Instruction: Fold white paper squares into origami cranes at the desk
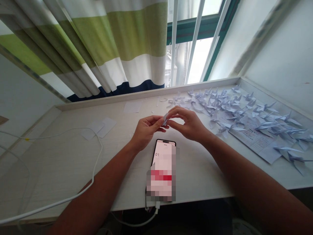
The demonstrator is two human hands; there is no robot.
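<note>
Two hands met at centre frame: left hand [146, 130] and right hand [188, 125] pinched a small folded paper [165, 120] above a phone [162, 169]; paper cranes [244, 111] crowded the right, a white cable [95, 163] the left.

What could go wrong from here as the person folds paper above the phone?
The phone lies at the near edge of the table, between the forearms; a nudge might push it off. The white cable beside the left forearm could snag. The paper cranes lie close to the right hand, which with the left hand pinches the small folded paper; a sweep might scatter them.
</note>
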